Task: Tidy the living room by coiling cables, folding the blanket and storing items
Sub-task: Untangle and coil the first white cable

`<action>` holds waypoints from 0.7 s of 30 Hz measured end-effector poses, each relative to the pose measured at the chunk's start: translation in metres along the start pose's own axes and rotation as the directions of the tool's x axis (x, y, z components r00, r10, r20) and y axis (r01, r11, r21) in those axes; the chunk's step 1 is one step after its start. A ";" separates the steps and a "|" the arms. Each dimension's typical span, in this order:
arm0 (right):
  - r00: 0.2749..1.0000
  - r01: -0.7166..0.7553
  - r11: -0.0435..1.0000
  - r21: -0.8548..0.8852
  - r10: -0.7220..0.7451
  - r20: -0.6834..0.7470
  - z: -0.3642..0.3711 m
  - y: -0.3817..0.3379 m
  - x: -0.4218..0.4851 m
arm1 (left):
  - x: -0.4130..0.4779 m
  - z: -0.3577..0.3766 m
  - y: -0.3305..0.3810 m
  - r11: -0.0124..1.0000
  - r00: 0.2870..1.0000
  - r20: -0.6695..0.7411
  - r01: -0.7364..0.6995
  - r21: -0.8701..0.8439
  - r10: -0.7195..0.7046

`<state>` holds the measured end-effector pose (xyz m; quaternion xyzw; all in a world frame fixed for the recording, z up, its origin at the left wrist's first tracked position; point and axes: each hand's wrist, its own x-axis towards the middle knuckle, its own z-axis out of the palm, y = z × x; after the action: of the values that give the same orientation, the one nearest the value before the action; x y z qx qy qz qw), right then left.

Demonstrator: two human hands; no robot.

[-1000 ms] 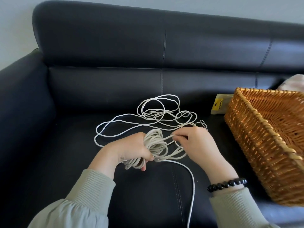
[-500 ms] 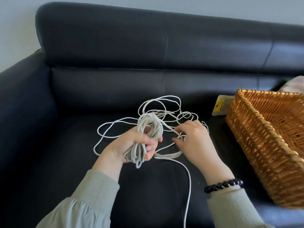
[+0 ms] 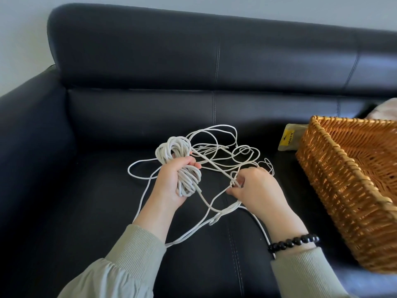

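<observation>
Your L hand (image 3: 169,183) grips the wound part of the white cable (image 3: 171,148), fingers curled round the coil, held above the sofa seat (image 3: 96,201). Your R hand (image 3: 260,190) pinches a loose strand just beside it. More loops lie on the seat behind. Wicker basket (image 3: 348,181) sits to the R, w/ a small packet (image 3: 289,137) by its far corner.
</observation>
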<state>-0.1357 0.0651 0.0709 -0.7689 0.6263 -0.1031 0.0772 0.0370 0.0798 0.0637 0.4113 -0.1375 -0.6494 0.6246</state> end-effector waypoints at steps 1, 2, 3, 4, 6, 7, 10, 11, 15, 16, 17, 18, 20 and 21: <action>1.000 -0.017 1.000 0.009 0.017 0.005 0.000 0.000 0.000 | 0.000 0.000 0.000 1.000 1.000 -0.018 -0.003 -0.009 0.003; 0.999 -0.034 0.999 0.019 0.034 0.011 -0.001 -0.001 0.000 | 0.001 0.001 0.000 1.000 0.999 -0.032 -0.011 -0.023 0.010; 0.999 -0.045 0.999 0.030 0.045 0.015 -0.001 -0.002 0.000 | 0.001 0.000 0.000 0.999 0.999 -0.043 -0.020 -0.042 0.018; 0.999 -0.050 0.998 0.044 0.050 0.010 -0.002 -0.002 -0.001 | 0.002 0.000 0.001 0.998 0.999 -0.048 -0.028 -0.063 0.025; 0.999 -0.031 0.997 0.077 0.033 -0.030 0.000 -0.002 -0.002 | 0.003 0.000 0.002 0.994 0.999 -0.048 -0.028 -0.108 0.023; 0.999 -0.002 0.996 0.094 0.006 -0.049 0.001 -0.001 -0.002 | 0.003 0.000 0.002 0.990 0.999 -0.042 -0.028 -0.136 0.022; 0.996 0.091 0.980 0.179 -0.086 -0.032 0.002 -0.002 -0.004 | 0.003 0.002 0.004 0.971 0.998 -0.002 -0.063 -0.232 0.064; 0.995 0.104 0.974 0.199 -0.103 -0.016 0.001 -0.003 -0.005 | 0.002 0.002 0.004 0.963 0.997 0.009 -0.072 -0.259 0.077; 0.987 0.158 0.970 0.183 -0.158 -0.013 0.004 -0.009 -0.007 | -0.001 0.003 0.003 0.936 0.996 0.042 -0.061 -0.347 0.081; 0.985 0.172 0.970 0.173 -0.173 -0.012 0.005 -0.011 -0.007 | -0.001 0.003 0.002 0.929 0.996 0.049 -0.056 -0.365 0.079; 0.982 0.186 0.968 0.168 -0.188 -0.001 0.006 -0.012 -0.007 | -0.001 0.002 0.002 0.925 0.995 0.057 -0.053 -0.377 0.080; 0.979 0.197 0.966 0.166 -0.202 0.016 0.006 -0.013 -0.007 | 0.000 0.002 0.002 0.922 0.994 0.065 -0.052 -0.384 0.084; 0.974 0.207 0.964 0.168 -0.219 0.055 0.004 -0.014 -0.008 | 0.002 0.000 0.001 0.919 0.992 0.085 -0.055 -0.390 0.095; 0.972 0.206 0.963 0.171 -0.222 0.076 0.004 -0.014 -0.009 | 0.003 -0.001 0.001 0.917 0.991 0.090 -0.054 -0.394 0.097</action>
<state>-0.1229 0.0764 0.0703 -0.8272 0.5247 -0.1249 0.1574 0.0388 0.0773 0.0626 0.2371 -0.0545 -0.6605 0.7103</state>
